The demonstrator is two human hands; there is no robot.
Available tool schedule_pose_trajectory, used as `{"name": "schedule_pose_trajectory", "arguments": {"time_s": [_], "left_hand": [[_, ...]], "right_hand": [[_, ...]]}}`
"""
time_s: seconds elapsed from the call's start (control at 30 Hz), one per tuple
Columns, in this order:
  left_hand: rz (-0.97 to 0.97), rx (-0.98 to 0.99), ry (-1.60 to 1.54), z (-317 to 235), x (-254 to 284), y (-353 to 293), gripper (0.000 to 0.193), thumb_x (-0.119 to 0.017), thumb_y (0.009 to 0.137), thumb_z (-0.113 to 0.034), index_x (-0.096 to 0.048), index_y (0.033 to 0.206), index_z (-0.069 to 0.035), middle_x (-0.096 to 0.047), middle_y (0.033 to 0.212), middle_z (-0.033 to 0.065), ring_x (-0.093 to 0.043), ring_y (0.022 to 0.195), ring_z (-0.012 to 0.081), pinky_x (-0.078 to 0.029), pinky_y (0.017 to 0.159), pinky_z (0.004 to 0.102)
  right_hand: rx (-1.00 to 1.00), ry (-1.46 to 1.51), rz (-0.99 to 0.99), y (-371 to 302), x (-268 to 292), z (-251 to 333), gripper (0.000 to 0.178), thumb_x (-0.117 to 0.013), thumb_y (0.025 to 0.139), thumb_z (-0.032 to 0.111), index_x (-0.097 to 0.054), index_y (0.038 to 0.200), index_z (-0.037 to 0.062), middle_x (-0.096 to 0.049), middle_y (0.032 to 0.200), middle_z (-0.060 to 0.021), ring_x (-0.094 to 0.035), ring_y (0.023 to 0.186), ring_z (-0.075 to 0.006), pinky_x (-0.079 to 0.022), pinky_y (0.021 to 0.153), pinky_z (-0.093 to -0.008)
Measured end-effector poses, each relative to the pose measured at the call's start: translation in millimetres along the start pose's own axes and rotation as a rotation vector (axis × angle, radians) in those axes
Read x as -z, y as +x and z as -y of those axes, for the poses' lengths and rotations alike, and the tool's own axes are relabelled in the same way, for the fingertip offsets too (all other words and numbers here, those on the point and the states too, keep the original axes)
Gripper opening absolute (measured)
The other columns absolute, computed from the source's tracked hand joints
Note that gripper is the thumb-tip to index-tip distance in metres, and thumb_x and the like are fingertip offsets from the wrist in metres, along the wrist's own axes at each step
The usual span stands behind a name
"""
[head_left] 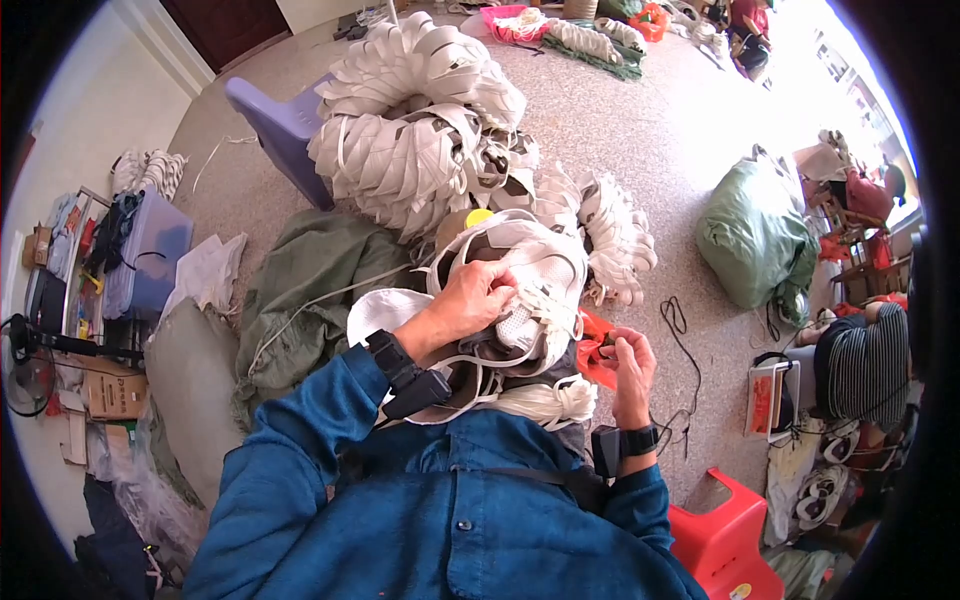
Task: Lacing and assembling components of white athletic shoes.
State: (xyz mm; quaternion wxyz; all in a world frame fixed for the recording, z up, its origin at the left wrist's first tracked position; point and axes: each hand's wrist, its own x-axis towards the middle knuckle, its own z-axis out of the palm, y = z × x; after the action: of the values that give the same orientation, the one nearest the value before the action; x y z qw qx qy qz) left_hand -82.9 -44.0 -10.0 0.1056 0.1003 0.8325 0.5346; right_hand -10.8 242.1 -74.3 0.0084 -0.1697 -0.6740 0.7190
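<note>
White mesh shoe uppers (pixel 535 265) with laces lie in a pile on my lap. My left hand (pixel 468 303) is closed on the top upper, thumb and forefinger pinched together at its lace area. Just right of the pile, my right hand (pixel 630 372) is raised with its fingertips pinched together. Something small and dark may be between them, too small to name. Behind those fingers hangs a red plastic bag (pixel 597 335). A bundle of white laces (pixel 545 402) lies across my lap, below the uppers.
Strung bundles of white uppers (pixel 395 165) are heaped on a purple chair (pixel 285 135) ahead. Green sacks (pixel 325 270) lie left, another green sack (pixel 755 235) right. A red stool (pixel 725 540) stands near right. Black cord (pixel 680 370) lies on the floor. A person in stripes (pixel 870 350) sits far right.
</note>
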Motion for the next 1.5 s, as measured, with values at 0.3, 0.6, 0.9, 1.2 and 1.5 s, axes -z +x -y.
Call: {"name": "schedule_pose_trajectory", "arguments": {"time_s": [0.3,0.6,0.9,1.2,1.5], "left_hand": [[-0.16,-0.314,0.371,1.0,-8.5,-11.5,0.011,-0.065,0.085,-0.012,-0.065,0.087,-0.001,-0.06,0.082,0.0125,-0.062,0.079,0.0313,-0.049,0.072,0.0411],[-0.251,-0.539,0.863,2.9,-16.6,-38.0,0.016,-0.063,0.086,-0.013,-0.062,0.098,-0.003,-0.059,0.094,0.0133,-0.06,0.088,0.0309,-0.048,0.079,0.0391],[-0.213,-0.391,0.693,15.5,-16.0,-34.4,0.014,-0.056,0.086,-0.01,-0.061,0.092,0.002,-0.059,0.101,0.0204,-0.062,0.09,0.0356,-0.054,0.082,0.0414],[-0.279,-0.357,0.486,16.0,-11.9,-40.5,0.013,-0.064,0.086,-0.01,-0.065,0.093,0.001,-0.062,0.09,0.0167,-0.062,0.087,0.0357,-0.051,0.08,0.0429],[-0.226,-0.383,0.544,1.0,-10.4,-36.7,0.015,-0.065,0.084,-0.011,-0.065,0.095,0.0,-0.062,0.09,0.0156,-0.062,0.087,0.0343,-0.05,0.079,0.0432]], "right_hand": [[0.238,-0.132,0.124,-3.8,-22.2,7.8,0.012,-0.054,0.099,0.009,-0.063,0.104,0.0017,-0.063,0.089,-0.0006,-0.056,0.072,-0.0046,-0.047,0.065,-0.0212],[0.801,-0.795,0.289,-19.0,-100.6,52.9,0.007,-0.063,0.087,0.01,-0.064,0.091,0.0035,-0.065,0.087,-0.0156,-0.063,0.082,-0.0343,-0.047,0.075,-0.045],[0.782,-1.198,0.368,0.9,-135.5,47.6,0.017,-0.059,0.089,0.022,-0.059,0.084,0.0059,-0.066,0.08,-0.0143,-0.066,0.081,-0.0337,-0.047,0.074,-0.0473],[0.732,-1.068,0.472,-32.1,-54.4,66.8,0.014,-0.059,0.085,0.01,-0.054,0.072,0.0057,-0.062,0.068,-0.0164,-0.063,0.07,-0.0366,-0.047,0.068,-0.0465],[0.103,-1.214,0.158,-39.0,168.9,-35.0,0.024,-0.056,0.088,0.019,-0.059,0.074,-0.0003,-0.06,0.074,-0.0257,-0.062,0.072,-0.0439,-0.047,0.063,-0.0516]]}}
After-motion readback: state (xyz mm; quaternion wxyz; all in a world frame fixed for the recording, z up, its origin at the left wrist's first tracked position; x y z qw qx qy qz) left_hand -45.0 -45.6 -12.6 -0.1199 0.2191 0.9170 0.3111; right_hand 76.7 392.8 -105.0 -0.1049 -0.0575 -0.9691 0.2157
